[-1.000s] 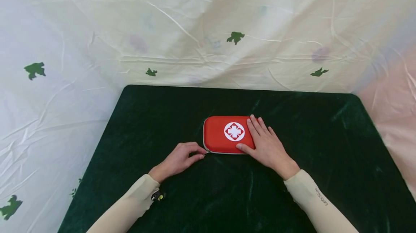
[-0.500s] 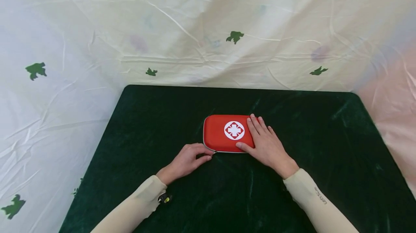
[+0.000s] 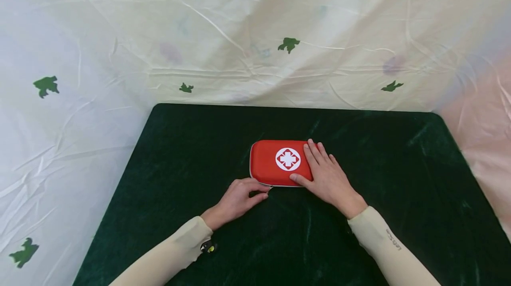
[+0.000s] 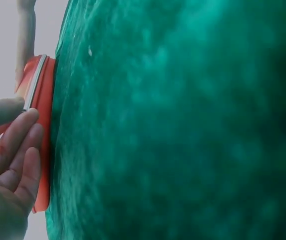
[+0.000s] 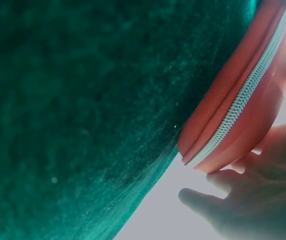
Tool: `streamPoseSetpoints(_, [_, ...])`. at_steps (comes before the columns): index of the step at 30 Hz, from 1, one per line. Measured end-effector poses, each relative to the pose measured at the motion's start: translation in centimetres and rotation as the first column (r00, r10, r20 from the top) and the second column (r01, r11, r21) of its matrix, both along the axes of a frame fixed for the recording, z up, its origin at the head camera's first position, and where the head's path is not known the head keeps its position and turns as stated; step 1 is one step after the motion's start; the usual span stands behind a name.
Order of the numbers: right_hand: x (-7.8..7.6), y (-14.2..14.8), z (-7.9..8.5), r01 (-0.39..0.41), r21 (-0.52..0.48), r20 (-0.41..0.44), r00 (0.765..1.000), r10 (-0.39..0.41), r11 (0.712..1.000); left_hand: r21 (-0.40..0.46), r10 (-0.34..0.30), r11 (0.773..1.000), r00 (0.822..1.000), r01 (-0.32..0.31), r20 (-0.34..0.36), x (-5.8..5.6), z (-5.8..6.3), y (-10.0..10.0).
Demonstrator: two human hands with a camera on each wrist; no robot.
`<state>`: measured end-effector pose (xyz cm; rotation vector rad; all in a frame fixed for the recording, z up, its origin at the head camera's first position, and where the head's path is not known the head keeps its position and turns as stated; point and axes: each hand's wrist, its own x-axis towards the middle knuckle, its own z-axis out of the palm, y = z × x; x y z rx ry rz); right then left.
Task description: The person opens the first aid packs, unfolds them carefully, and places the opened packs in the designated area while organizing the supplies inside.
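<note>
Room lies beyond the red case [image 3: 263, 162]; the left grip [image 3: 235, 201] blocks its near-left corner, the right grip [image 3: 332, 182] its right end.

Dark green velvet-covered table [image 3: 191, 144], rounded far corners; creased whitish fabric backdrop [image 3: 223, 20] behind and left, green bird prints [image 3: 288, 45], pinkish tint far right

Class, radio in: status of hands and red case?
Left hand pinches zipper pull. Right hand rests on red case. Case flat on green cloth. No obstruction visible.

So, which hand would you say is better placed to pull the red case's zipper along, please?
Probably the left hand: it pinches the zipper pull, while the right hand rests atop the red case.
</note>
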<state>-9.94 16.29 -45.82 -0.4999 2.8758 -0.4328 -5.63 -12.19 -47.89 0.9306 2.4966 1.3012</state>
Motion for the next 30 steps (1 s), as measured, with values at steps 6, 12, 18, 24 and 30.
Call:
streamPoseSetpoints(6, [0.1,0.2,0.1,-0.006,0.013,-0.028,1.000,0.006,1.000,-0.002,0.051,0.999,0.999,-0.051,-0.007,0.1,0.0,0.6])
streamPoseSetpoints(12, [1.0,1.3,0.3,-0.008,0.023,-0.102,0.995,0.010,1.000,-0.036,0.099,0.994,0.994,-0.101,-0.044,-0.6,0.1,1.0])
streamPoseSetpoints(18, [1.9,2.4,0.6,-0.040,-0.040,-0.122,0.992,0.035,0.998,-0.039,0.146,0.988,0.986,-0.149,-0.077,-2.0,0.3,1.1])
streamPoseSetpoints(24, [2.5,3.2,1.0,-0.039,-0.092,-0.128,0.991,0.027,0.995,-0.022,0.194,0.980,0.977,-0.196,-0.090,-3.2,0.3,0.7])
streamPoseSetpoints(30, [3.3,4.0,1.0,-0.073,-0.147,-0.124,0.991,0.054,0.986,-0.022,0.263,0.964,0.960,-0.266,-0.092,-4.1,0.0,0.4])
